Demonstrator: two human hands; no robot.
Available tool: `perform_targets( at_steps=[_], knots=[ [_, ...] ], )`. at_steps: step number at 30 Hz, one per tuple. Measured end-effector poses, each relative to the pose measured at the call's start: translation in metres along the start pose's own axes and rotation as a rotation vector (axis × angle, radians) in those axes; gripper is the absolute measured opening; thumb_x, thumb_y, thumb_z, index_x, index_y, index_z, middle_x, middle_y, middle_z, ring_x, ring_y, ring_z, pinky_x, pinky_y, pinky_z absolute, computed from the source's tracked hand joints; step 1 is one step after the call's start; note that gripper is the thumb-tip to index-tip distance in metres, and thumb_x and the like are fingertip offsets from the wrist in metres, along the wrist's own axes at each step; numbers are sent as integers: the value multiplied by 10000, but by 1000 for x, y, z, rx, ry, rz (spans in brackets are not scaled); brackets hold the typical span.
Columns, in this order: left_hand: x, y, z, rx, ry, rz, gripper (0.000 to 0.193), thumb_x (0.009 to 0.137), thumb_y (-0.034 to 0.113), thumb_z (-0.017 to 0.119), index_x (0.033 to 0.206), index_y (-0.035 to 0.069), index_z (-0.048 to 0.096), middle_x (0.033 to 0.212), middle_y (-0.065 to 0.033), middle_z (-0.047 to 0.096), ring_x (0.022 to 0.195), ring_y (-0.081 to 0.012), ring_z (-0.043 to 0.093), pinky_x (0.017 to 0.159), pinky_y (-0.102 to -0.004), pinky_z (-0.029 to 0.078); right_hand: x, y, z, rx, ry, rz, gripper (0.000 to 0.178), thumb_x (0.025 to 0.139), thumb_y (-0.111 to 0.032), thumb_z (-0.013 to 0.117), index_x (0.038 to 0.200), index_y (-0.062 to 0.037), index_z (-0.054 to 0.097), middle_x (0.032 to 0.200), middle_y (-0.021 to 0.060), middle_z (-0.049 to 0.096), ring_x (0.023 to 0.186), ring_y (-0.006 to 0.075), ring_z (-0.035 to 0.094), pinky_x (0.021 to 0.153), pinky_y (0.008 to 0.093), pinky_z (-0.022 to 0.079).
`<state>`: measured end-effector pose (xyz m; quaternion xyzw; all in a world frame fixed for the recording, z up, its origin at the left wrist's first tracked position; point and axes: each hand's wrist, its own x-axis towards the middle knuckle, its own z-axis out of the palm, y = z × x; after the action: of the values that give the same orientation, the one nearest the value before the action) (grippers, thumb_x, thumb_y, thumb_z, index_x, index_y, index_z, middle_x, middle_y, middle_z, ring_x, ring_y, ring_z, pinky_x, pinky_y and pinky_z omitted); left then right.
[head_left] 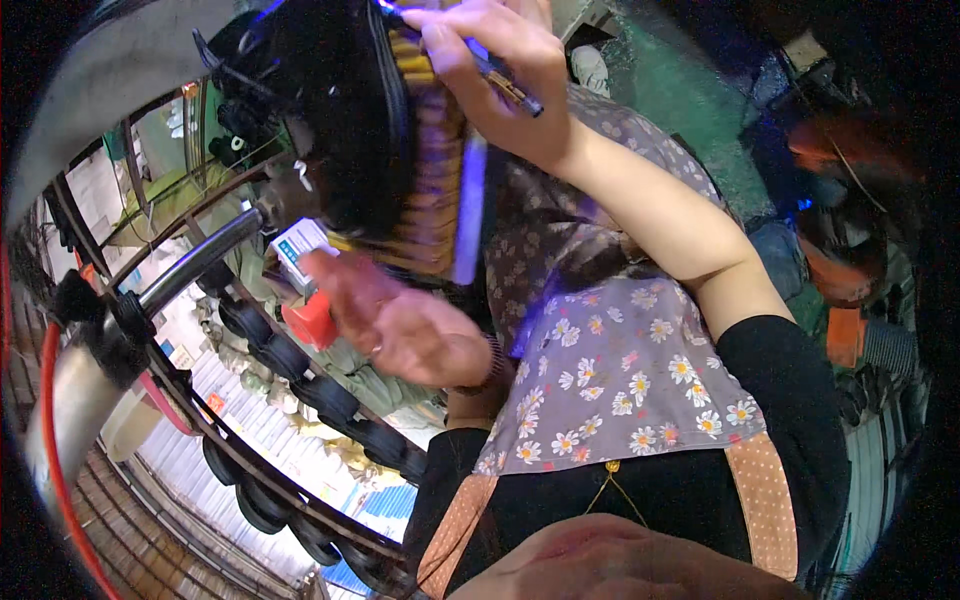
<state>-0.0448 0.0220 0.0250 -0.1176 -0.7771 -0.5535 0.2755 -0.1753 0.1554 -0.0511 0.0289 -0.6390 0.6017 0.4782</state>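
My right hand (pixel 505 85) is at the top, closed in a pinch on a slim dark blue pen (pixel 513 92) with a gold-coloured band. Its tip end is over the upper edge of a black, bulky object (pixel 345 120). Along that object's right side runs a row of yellow-brown ridged pieces (pixel 438 190), blurred, with a bright violet-white strip (pixel 470 215) beside it. Lower left, my left hand (pixel 405 325) appears loosely open, blurred, its fingers partly spread. Its fingertips overlap a small white-and-blue box (pixel 297 252); contact cannot be made out.
A metal arm (pixel 200 258) with a red cable (pixel 50 440) comes in from the left. A red round object (pixel 310 322) is beside my left hand. Racks with several dark rounded items (pixel 275 350) stand below left. A green floor (pixel 690 110) shows at upper right.
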Motion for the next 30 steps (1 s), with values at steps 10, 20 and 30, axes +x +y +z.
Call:
perform_targets(
  at_steps=[10,20,30],
  knots=[
    [-14,-42,-33,-447,-73,-921,525,1021,421,366,1404,65,414,1404,-123,468,1298,-278,444,1080,-444,346,5,-10,-55,279,-416,194,167,878,-144,632,959,-32,726,776,71,690,739,217,571,710,346,441],
    [-51,-20,74,-1040,-87,-1001,667,960,581,394,1436,114,386,1478,-71,397,1371,-236,340,1152,-556,86,77,-35,-114,-60,-629,100,188,876,-153,622,873,3,728,679,49,658,678,122,495,644,292,400],
    [13,-13,50,-133,9,16,969,798,147,731,1499,-33,88,1530,-191,250,1410,-263,253,1172,-430,151,71,12,-40,-70,-165,-166,140,829,-111,627,820,-1,713,646,101,653,664,220,577,636,361,427]
  ],
)
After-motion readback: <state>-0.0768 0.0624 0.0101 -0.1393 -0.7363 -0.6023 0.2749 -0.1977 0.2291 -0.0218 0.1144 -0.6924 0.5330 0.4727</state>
